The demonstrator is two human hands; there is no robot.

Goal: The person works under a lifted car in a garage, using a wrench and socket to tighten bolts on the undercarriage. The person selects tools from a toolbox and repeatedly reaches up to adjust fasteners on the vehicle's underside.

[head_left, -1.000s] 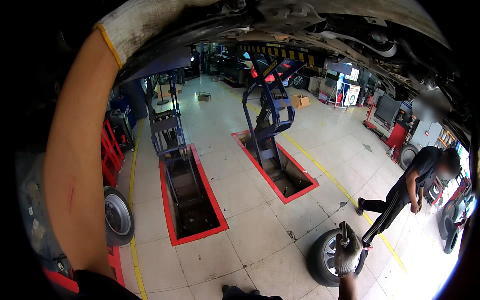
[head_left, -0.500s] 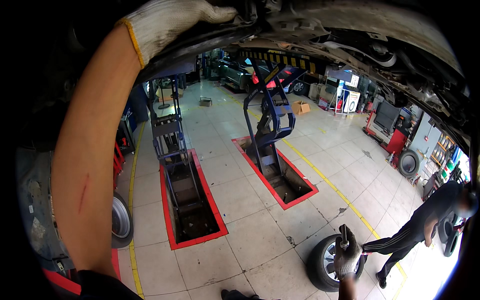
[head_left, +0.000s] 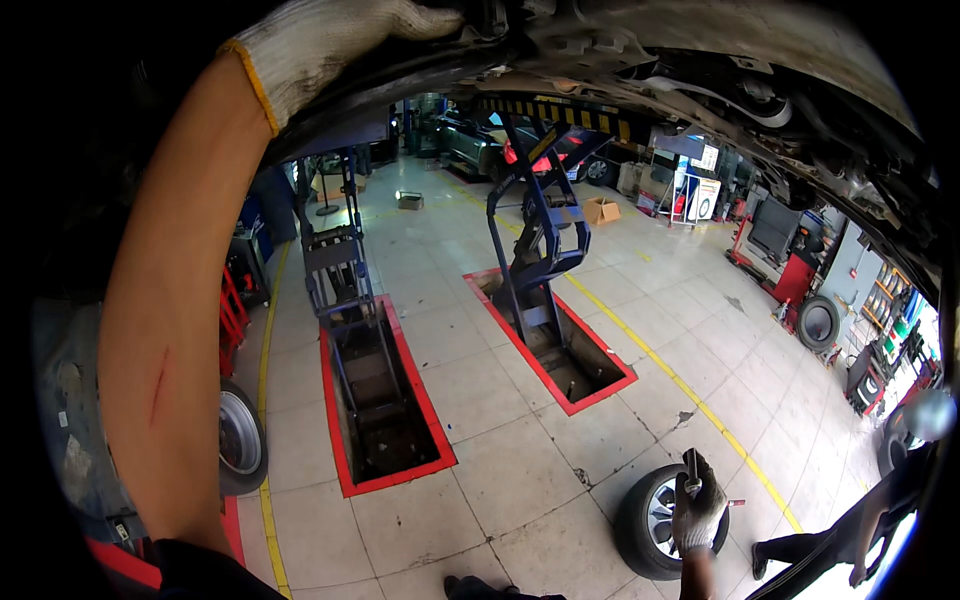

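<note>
Up at the top left, my left hand [head_left: 335, 45] wears a whitish knit glove with a yellow cuff edge. Its visible fingers stretch out against the dark underside of a raised car [head_left: 690, 70]; the upper part of the hand is out of the picture. Low on the right, my right hand [head_left: 700, 515], also gloved, is closed around a hand tool with a dark metal head [head_left: 691, 468]. A small reddish end sticks out beside that hand; the exact kind of tool is unclear. Behind and below the hand lies a wheel with a silver rim [head_left: 640, 530].
Two red-bordered floor pits [head_left: 385, 430] [head_left: 590, 385] hold blue scissor-lift arms [head_left: 540, 230]. Another wheel [head_left: 240, 440] stands at the left. A person in dark clothes [head_left: 880, 520] is at the right edge. Farther back are a cardboard box [head_left: 601, 211] and a parked dark car [head_left: 470, 145].
The person at the right has moved toward the lower right edge. My right hand has shifted slightly, still gripping the tool. My left hand has moved slightly left against the car's underside.
</note>
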